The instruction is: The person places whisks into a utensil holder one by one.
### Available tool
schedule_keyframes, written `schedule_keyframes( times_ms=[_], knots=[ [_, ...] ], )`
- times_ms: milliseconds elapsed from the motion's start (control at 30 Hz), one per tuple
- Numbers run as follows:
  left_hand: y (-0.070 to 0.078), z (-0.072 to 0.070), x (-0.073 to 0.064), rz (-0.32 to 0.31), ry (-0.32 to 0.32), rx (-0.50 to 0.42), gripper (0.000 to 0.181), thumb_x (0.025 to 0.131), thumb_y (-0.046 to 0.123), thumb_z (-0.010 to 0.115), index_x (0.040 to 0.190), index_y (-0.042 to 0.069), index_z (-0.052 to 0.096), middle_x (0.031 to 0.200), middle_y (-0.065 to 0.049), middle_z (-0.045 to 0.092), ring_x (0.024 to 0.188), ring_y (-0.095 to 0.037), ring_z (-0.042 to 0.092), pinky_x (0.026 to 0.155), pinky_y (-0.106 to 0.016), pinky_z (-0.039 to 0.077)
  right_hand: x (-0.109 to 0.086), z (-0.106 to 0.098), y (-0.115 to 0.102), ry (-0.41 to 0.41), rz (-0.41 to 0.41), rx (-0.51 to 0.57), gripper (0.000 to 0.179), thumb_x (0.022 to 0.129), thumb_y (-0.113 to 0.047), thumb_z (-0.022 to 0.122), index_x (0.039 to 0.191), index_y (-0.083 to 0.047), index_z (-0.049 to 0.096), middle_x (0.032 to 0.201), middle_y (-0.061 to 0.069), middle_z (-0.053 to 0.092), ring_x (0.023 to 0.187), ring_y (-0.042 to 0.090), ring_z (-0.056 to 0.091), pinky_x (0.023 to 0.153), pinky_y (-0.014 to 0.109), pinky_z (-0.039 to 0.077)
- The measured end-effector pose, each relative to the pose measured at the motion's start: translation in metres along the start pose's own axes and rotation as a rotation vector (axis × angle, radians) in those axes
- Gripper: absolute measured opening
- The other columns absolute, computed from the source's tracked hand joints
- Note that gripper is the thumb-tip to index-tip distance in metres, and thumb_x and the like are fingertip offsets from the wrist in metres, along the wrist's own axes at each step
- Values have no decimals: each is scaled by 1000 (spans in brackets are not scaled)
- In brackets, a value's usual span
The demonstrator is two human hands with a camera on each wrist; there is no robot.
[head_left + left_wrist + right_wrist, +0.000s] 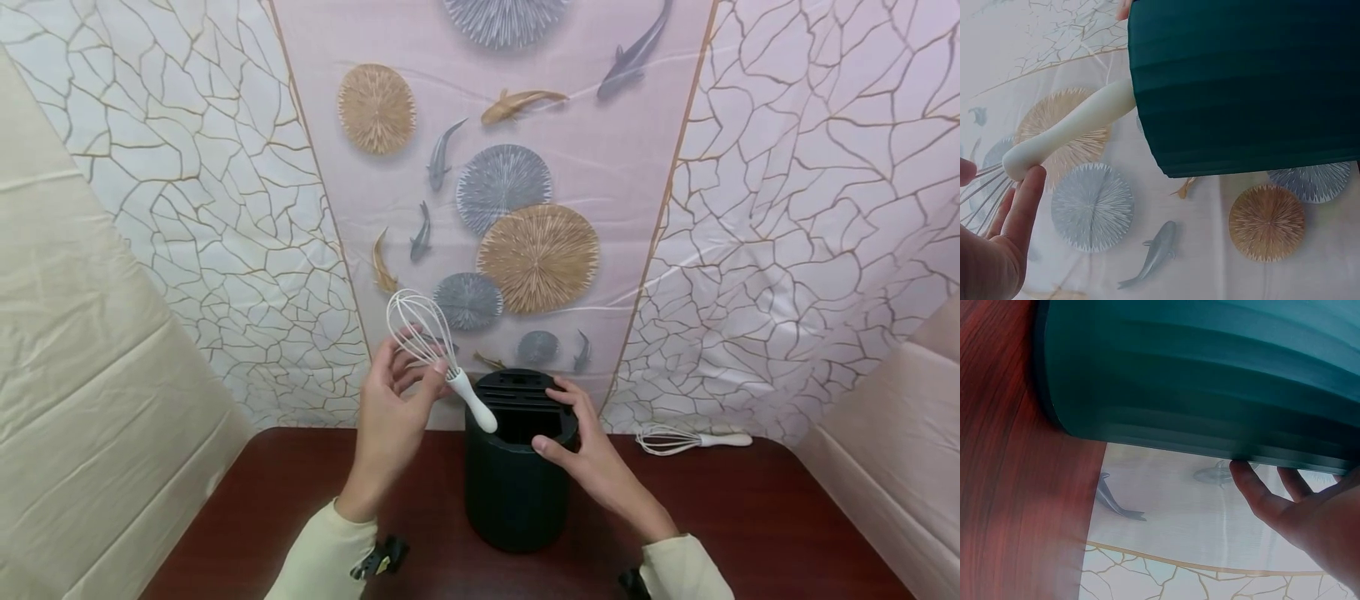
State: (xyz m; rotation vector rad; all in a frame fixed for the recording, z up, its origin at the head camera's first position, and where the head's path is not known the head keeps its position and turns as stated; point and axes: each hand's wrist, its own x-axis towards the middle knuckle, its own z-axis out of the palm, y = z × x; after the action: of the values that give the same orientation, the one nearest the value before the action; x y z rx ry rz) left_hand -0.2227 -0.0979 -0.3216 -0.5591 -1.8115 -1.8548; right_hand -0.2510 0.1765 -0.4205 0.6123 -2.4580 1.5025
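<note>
A white whisk (pixel 472 402) is in my left hand (pixel 390 425), which pinches it where the wires meet the handle. It tilts with its wire loops up and to the left, and the handle end lies over the opening of a dark green utensil holder (pixel 516 500). In the left wrist view the handle (pixel 1075 128) runs towards the holder, whose wall hides its tip. My right hand (pixel 596 454) grips the holder's upper rim from the right, thumb at the near side and fingers at the far side. Black slots (pixel 517 390) span the back part of the holder's top.
Another white whisk (pixel 723 440) lies at the back right of the dark red wooden table (pixel 300 508). Behind the table hangs a patterned cloth (pixel 637 167) with fish and round motifs. Beige fabric (pixel 90 375) stands along the left side, with more at right.
</note>
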Motion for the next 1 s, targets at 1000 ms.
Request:
schedule_keyframes(
  times_ms=[1000],
  knots=[
    [-28,22,-1,65,-261,285,53,95,3,76,145,5,57,119,-13,75,103,-20,74,85,-34,63,-2,1,-2,4,-16,1,70,100,-33,72,160,-18,38,175,8,14,160,41,10,117,77,18]
  ],
)
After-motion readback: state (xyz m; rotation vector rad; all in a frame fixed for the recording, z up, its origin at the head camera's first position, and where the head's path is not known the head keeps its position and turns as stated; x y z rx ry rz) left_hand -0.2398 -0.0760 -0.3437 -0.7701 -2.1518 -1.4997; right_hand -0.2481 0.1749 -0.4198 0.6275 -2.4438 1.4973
